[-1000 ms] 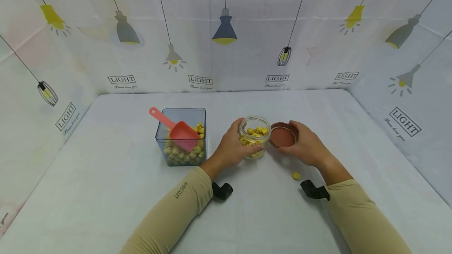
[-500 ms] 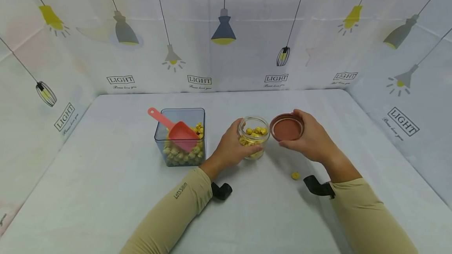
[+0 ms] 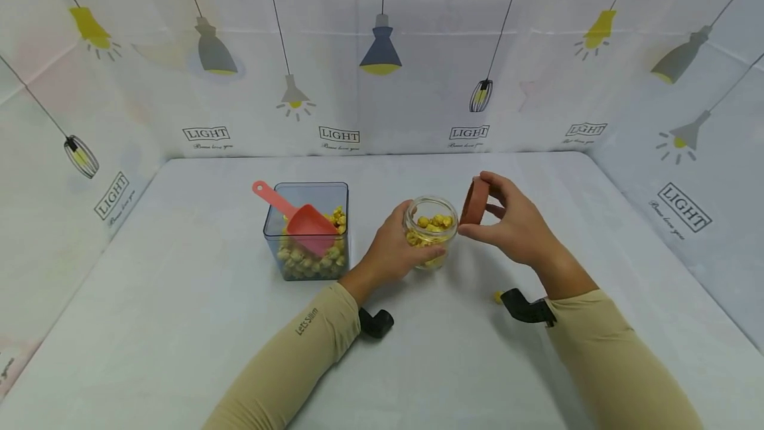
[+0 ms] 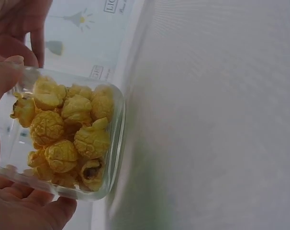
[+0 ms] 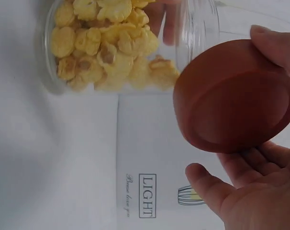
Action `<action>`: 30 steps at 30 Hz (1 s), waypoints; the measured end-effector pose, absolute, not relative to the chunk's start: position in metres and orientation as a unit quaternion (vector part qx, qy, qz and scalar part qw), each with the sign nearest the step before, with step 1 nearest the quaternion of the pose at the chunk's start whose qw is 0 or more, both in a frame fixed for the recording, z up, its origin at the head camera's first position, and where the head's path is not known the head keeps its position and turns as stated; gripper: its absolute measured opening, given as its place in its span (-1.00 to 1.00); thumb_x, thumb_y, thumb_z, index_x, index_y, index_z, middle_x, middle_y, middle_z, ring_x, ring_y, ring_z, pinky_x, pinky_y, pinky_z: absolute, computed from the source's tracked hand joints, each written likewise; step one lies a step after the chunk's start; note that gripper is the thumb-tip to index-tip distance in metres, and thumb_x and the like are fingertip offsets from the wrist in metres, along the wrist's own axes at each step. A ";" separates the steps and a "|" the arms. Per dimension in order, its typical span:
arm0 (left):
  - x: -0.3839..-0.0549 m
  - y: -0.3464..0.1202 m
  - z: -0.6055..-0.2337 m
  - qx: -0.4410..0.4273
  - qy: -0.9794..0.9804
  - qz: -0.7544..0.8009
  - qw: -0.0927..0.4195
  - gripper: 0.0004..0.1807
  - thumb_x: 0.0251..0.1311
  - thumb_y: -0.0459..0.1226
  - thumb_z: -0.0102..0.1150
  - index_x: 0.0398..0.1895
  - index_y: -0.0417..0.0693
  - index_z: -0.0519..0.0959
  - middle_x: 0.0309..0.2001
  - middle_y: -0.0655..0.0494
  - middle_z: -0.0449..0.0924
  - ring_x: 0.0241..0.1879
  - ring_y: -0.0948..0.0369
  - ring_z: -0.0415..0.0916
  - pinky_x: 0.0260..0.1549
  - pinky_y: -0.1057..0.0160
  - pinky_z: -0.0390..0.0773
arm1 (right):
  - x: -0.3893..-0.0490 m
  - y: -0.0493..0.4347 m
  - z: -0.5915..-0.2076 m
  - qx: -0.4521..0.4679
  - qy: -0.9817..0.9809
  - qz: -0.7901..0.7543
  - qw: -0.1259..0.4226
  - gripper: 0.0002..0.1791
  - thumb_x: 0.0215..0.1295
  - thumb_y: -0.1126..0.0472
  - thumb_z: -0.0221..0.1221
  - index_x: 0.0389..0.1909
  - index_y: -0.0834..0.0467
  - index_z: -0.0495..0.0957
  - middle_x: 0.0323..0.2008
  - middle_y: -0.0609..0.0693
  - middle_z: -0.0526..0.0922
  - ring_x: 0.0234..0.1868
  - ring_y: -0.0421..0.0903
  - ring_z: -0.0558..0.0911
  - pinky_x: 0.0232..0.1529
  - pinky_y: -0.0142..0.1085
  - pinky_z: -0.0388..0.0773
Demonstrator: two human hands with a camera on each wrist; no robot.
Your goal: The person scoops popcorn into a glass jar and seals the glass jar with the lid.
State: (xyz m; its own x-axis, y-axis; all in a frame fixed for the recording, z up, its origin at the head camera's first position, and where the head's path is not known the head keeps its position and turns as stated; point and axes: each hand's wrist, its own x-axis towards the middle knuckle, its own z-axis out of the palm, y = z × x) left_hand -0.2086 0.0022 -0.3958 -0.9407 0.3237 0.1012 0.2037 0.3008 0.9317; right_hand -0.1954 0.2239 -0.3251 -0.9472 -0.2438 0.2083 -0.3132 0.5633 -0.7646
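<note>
My left hand (image 3: 396, 244) grips a clear glass jar (image 3: 431, 234) from its left side; the jar stands upright on the table, its mouth uncovered. Yellow popcorn (image 4: 63, 134) partly fills it. Just right of the jar's rim, my right hand (image 3: 513, 221) holds a reddish-brown lid (image 3: 475, 201) between thumb and fingers. The lid is tilted nearly on edge, its inside toward the jar. In the right wrist view the outer face of the lid (image 5: 240, 110) shows, close beside the jar's mouth.
Left of the jar stands a blue-tinted square container (image 3: 306, 188) of popcorn, with a pink scoop (image 3: 307, 225) lying in it. One loose popcorn piece (image 3: 498, 297) is on the white table (image 3: 436, 363), partly behind the right wrist's black mount (image 3: 528, 308). A printed curtain (image 3: 418, 111) borders the table.
The right hand has lifted the lid from low beside the jar and turned it from facing up to nearly on edge. The left hand and jar have stayed in place.
</note>
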 end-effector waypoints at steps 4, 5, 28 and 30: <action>-0.209 0.002 -0.397 0.165 0.803 0.571 0.052 0.07 0.03 -0.10 0.56 0.53 -0.06 0.10 0.24 0.09 0.42 0.17 0.20 0.40 0.22 0.11 0.40 | -0.200 0.216 -0.327 0.170 -0.868 0.465 0.043 0.02 0.13 0.24 0.47 0.49 0.36 0.06 0.37 0.24 0.30 0.40 0.13 0.29 0.27 0.06 0.40; -0.209 0.002 -0.397 0.167 0.801 0.572 0.052 0.06 0.03 -0.10 0.56 0.52 -0.06 0.11 0.21 0.11 0.43 0.15 0.21 0.41 0.20 0.11 0.41 | -0.201 0.214 -0.327 0.171 -0.866 0.468 0.042 0.01 0.13 0.24 0.47 0.48 0.36 0.07 0.37 0.23 0.30 0.40 0.12 0.29 0.25 0.05 0.42; -0.211 -0.002 -0.402 0.188 0.791 0.580 0.047 0.01 0.06 -0.04 0.52 0.52 0.01 0.14 0.28 0.21 0.40 0.26 0.24 0.36 0.24 0.09 0.38 | -0.214 0.178 -0.337 0.163 -0.844 0.512 -0.017 -0.09 0.10 0.07 0.49 0.42 0.23 0.26 0.29 0.04 0.44 0.18 0.04 0.47 0.19 -0.05 0.45; -0.211 -0.002 -0.403 0.187 0.793 0.578 0.049 0.02 0.07 -0.02 0.51 0.53 0.02 0.12 0.28 0.23 0.39 0.27 0.26 0.34 0.24 0.08 0.38 | -0.214 0.177 -0.337 0.165 -0.849 0.502 -0.019 -0.08 0.09 0.06 0.50 0.41 0.22 0.27 0.28 0.03 0.44 0.18 0.03 0.47 0.18 -0.04 0.45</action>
